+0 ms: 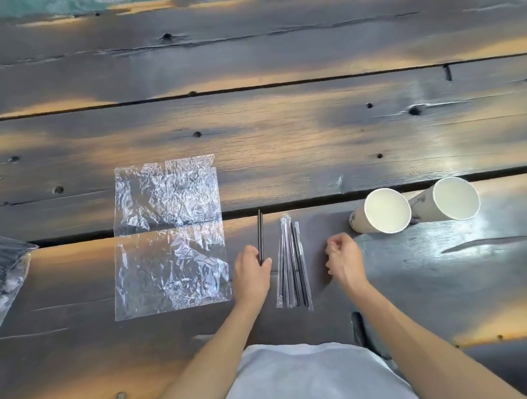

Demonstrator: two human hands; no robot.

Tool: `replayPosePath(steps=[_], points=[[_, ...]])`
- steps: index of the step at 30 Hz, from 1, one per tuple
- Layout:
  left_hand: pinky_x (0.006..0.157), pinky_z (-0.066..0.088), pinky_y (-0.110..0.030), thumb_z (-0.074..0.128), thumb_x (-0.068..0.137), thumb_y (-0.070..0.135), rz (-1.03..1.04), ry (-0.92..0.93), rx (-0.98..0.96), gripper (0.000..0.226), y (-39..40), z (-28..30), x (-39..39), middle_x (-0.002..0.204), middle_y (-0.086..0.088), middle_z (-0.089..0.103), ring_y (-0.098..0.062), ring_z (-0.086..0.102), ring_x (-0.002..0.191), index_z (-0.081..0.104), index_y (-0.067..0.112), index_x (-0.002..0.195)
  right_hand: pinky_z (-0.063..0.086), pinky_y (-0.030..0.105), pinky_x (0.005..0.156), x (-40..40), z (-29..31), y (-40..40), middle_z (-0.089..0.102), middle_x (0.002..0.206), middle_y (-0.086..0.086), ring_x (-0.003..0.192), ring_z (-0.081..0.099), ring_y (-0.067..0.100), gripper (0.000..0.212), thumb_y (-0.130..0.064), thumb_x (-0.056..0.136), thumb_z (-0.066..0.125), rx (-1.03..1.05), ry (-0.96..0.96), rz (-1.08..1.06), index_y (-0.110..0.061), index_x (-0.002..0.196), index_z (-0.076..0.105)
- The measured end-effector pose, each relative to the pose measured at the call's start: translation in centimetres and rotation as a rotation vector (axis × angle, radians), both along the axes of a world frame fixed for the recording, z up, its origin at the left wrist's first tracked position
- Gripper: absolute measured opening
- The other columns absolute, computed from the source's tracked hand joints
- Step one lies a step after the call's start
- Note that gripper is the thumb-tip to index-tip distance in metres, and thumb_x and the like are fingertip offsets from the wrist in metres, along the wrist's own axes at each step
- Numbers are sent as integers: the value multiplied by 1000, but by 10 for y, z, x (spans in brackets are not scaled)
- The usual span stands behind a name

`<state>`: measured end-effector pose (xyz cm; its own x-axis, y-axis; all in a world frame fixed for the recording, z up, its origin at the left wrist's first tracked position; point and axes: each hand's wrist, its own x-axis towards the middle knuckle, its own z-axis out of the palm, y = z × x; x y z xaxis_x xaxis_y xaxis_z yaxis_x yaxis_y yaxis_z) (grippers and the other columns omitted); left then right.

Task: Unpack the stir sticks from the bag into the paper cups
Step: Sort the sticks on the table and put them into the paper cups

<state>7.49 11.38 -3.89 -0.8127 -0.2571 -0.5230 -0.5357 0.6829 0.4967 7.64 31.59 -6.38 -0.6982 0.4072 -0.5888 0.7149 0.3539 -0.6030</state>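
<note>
My left hand (250, 272) grips the near end of two bare black stir sticks (260, 233) that point away from me. Just right of it, several black stir sticks in clear wrappers (291, 264) lie side by side on the dark wooden table (283, 136). My right hand (344, 259) hovers right of that pile, fingers curled, with nothing visible in it. Two white paper cups stand at the right, the left cup (383, 211) touching the right cup (450, 198); both look empty inside. A flat, empty clear plastic bag (169, 236) lies left of my left hand.
A second clear bag full of dark sticks (1, 267) sits at the table's left edge. Gaps run between the table's planks, one just beyond the cups and the sticks. My white shirt (307, 378) fills the bottom centre.
</note>
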Motion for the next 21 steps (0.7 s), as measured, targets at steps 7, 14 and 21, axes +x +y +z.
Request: replayPosePath(steps=[7,14,21], points=[[61,43,-34,61,94,19,-108,-35,-193,14,8,2,-13,91,-5,57,-23,57,80,49,12,95,48,28,60,19,36,-14,62,75,0,70,61,24,15,-10,93,49,45,-24,190,-18,88,60],[64,46,-37,49,91,6,-167,-87,-167,10,-2,-3,-12,88,-12,55,-28,56,77,51,5,81,49,36,67,9,40,-51,67,88,12,79,61,30,16,-7,95,48,121,2,459,-7,93,64],[63,43,-33,56,92,17,-73,-66,101,15,2,-3,-5,77,-6,62,-24,57,74,57,10,79,52,41,73,4,38,-56,66,105,16,93,66,37,14,-20,99,52,250,-141,508,-7,103,54]])
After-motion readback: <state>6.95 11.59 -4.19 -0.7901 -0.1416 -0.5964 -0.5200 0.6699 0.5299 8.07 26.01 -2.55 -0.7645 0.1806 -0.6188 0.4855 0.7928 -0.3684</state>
